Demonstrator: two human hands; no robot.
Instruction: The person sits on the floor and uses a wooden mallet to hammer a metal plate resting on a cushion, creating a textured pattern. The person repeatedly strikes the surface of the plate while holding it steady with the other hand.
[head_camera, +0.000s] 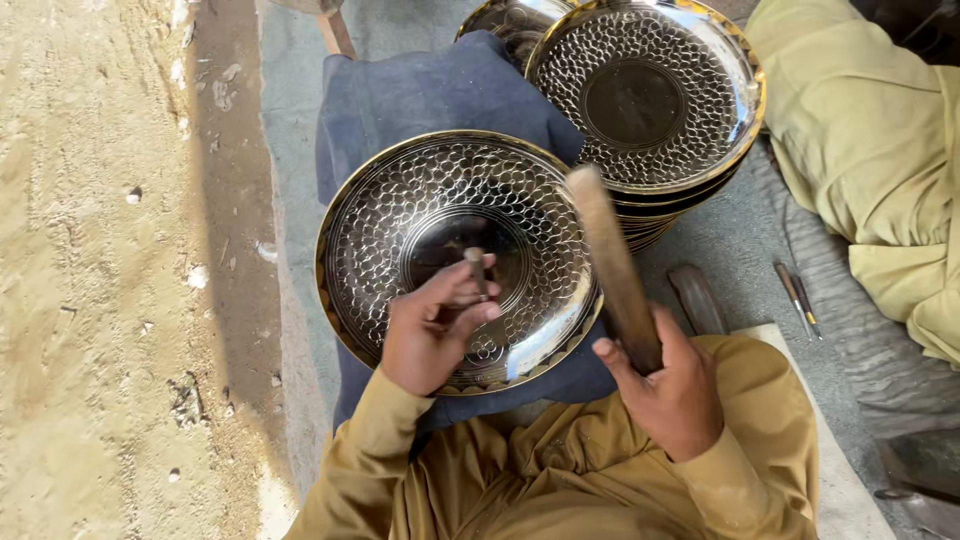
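A round metal plate (400, 215) with a hammered scale pattern and a brass rim lies on a dark blue cloth (420, 90) in front of me. My left hand (430, 335) rests on the plate's near part and pinches a short metal punch (476, 268) upright against its surface. My right hand (670, 385) grips a wooden mallet (610, 260), which is raised and blurred above the plate's right edge.
A stack of similar patterned plates (645, 95) stands at the back right. Another person in yellow-green clothes (870, 140) sits at the right. Two small tools (797, 297) lie on the grey ground, and a dark wooden piece (697, 298). Sandy ground (100, 270) is at the left.
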